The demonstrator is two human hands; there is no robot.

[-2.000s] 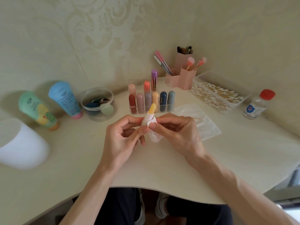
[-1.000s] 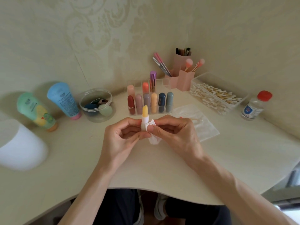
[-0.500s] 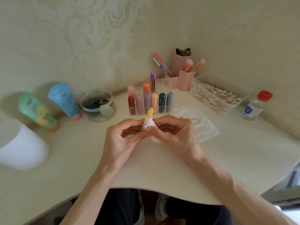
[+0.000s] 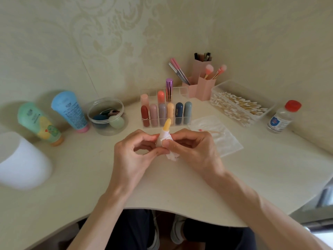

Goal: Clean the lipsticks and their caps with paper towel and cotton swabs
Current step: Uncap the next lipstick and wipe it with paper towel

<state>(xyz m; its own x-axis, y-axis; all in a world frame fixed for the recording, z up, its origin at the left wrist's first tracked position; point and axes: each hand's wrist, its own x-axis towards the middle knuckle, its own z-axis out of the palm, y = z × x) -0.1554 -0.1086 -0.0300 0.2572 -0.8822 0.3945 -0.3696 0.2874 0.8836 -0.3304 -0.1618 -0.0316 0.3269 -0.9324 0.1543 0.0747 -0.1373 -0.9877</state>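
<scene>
An open lipstick with a yellow-orange tip [image 4: 167, 124] stands tilted between my hands above the desk. My left hand [image 4: 133, 156] pinches its white lower body from the left. My right hand [image 4: 194, 150] pinches a small white piece of paper towel [image 4: 171, 154] wrapped round the tube just below the tip. A clear organiser [image 4: 144, 123] behind holds several capped lipsticks. A flat paper towel sheet [image 4: 221, 138] with a used cotton swab [image 4: 210, 131] lies to the right. A clear box of cotton swabs [image 4: 239, 107] stands at the back right.
A pink brush holder [image 4: 203, 87] stands in the corner, and a red-capped clear bottle [image 4: 282, 118] at the far right. A round clear tub with sponges [image 4: 106, 116], a blue tube [image 4: 70, 109], a green tube [image 4: 39, 123] and a white cup [image 4: 21, 161] are on the left.
The lipstick has turned and tilted between my fingers while the paper towel stays pressed round it. Both hands stay in about the same place.
</scene>
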